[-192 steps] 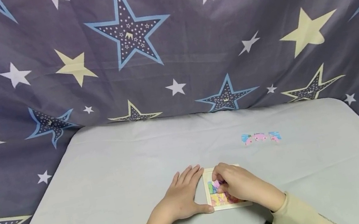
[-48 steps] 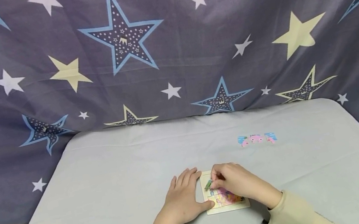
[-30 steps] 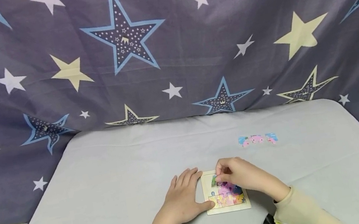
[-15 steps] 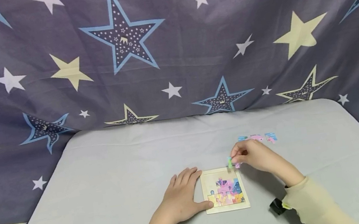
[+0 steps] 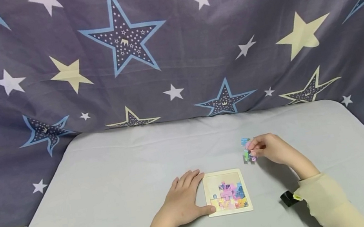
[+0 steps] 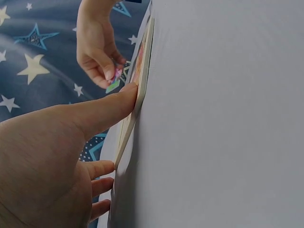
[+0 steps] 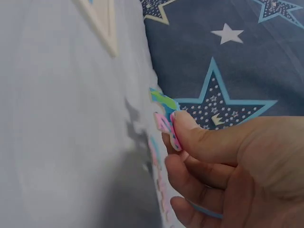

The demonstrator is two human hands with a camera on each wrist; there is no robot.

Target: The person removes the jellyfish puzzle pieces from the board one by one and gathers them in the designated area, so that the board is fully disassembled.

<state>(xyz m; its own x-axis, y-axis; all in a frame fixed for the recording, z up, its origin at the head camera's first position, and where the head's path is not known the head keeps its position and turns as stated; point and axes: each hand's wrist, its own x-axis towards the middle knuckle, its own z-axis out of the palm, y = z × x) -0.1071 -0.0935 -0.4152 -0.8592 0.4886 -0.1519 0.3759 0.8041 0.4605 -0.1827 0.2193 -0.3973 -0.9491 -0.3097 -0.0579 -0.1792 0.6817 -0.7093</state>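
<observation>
Over grey cloth (image 5: pixel 125 186), a green, blue and pink jigsaw piece (image 7: pixel 165 103) in the right hand's (image 5: pixel 274 149) pinch, left hand (image 5: pixel 182 205) outspread.

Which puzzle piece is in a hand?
The green, blue and pink piece, pinched by the right hand; other visible pieces lie in the frame or on the table.

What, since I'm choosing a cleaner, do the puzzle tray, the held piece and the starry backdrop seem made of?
Puzzle tray: probably matt wood, from its pale, cream frame. Held piece: thin wood or thick card, the pictures leave it open; its flat face carries bright printed colours. Starry backdrop: matt cloth, likely, as its folds and creases show.
</observation>
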